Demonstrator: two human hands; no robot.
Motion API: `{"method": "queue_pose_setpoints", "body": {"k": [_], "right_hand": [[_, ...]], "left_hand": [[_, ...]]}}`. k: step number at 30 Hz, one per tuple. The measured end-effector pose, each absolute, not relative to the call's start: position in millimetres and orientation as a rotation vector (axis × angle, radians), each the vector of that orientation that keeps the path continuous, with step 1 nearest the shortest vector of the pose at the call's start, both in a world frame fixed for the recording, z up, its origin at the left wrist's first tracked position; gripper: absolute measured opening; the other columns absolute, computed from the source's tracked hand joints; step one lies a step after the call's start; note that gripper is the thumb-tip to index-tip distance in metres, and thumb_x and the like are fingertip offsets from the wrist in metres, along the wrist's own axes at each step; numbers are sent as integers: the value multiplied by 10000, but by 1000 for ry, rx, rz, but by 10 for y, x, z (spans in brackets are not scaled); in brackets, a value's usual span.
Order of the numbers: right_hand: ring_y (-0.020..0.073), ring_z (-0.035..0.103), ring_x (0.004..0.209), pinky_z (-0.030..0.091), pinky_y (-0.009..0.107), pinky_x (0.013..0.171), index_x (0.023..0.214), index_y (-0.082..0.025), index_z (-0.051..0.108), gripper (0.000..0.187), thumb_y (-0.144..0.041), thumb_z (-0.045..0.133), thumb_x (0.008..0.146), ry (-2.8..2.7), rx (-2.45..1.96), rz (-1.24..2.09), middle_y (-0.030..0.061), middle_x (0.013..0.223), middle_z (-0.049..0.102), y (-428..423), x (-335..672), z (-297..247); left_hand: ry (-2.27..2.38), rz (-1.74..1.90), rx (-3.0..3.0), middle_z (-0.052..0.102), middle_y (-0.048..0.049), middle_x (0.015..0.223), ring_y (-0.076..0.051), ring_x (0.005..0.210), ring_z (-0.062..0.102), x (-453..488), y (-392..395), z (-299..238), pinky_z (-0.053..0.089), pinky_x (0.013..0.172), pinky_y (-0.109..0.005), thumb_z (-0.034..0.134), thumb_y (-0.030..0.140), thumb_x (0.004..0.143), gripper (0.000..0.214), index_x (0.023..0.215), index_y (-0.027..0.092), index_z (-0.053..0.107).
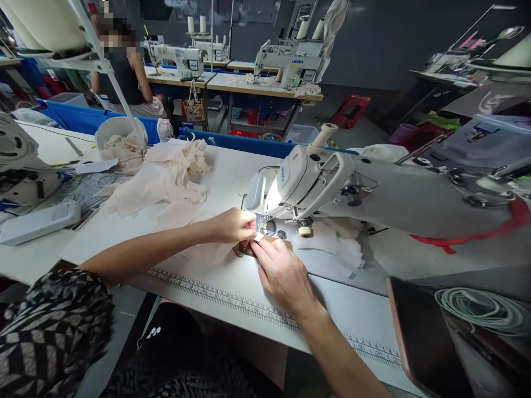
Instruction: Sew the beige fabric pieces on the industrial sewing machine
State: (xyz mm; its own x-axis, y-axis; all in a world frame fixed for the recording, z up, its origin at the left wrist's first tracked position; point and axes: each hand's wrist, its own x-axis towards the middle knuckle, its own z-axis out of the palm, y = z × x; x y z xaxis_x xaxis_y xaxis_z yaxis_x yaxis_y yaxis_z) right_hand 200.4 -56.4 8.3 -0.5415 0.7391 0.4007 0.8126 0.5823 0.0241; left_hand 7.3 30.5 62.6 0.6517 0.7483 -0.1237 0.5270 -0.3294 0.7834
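Hiding part of a white scrap (259, 237): pinched left fingers (248, 234)

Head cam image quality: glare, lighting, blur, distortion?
Head view: near-white glare on the front of the sewing machine, beside the left hand; back wall dark; red strip and right edge smeared; wide-angle stretch toward the corners; co-worker's head pixelated.

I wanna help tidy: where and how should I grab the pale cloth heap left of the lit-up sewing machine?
I'd pinch the pale cloth heap by its ruffled right edge, coming from above on the sewing machine side: folds seem to bunch up there, while the left part spreads flatter.
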Motion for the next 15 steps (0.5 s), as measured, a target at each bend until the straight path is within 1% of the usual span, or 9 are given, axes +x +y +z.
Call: {"method": "queue_pose_setpoints", "body": {"k": [3, 7, 9, 12, 15], "right_hand": [[224, 588, 897, 522, 342, 776, 1298, -130, 700, 419, -97, 475, 946, -2459, -1235, -293, 91, 1250, 755, -563, 2018, 85], [223, 600, 889, 540, 352, 749, 1326, -142, 688, 468, -69, 481, 913, -2452, -1240, -275, 88, 1285, 747, -562, 2021, 91], [223, 613, 884, 549, 356, 756, 1311, -157, 698, 471, -66, 475, 906, -2446, -1242, -261, 79, 1266, 755, -563, 2031, 96], [234, 646, 946, 562, 355, 794, 1262, -172, 722, 453, -60, 459, 911, -2417, -1255, -216, 70, 1241, 765, -557, 2076, 103], [246, 669, 998, 579, 362, 801, 1237, -180, 733, 440, -66, 432, 937, -2336, -1289, -146, 83, 1198, 773, -538, 2139, 104]], "left_hand": [[1023, 295, 2052, 687, -5, 721, -140, 683, 634, 179, 422, 515, 463, 634, -244, 588, 118, 843, 109, 749, 171, 575], [1063, 265, 2140, 676, -15, 758, -149, 710, 616, 159, 545, 375, 453, 642, -255, 568, 115, 819, 95, 742, 167, 589], [1075, 266, 2147, 671, -20, 768, -155, 720, 611, 149, 556, 335, 451, 645, -259, 567, 125, 823, 93, 743, 169, 584], [1073, 267, 2134, 663, -21, 759, -157, 714, 603, 152, 551, 310, 448, 640, -263, 562, 128, 830, 99, 744, 176, 573], [1062, 274, 2110, 656, -16, 740, -156, 705, 598, 161, 559, 300, 447, 636, -263, 562, 126, 831, 103, 744, 182, 568]]}}
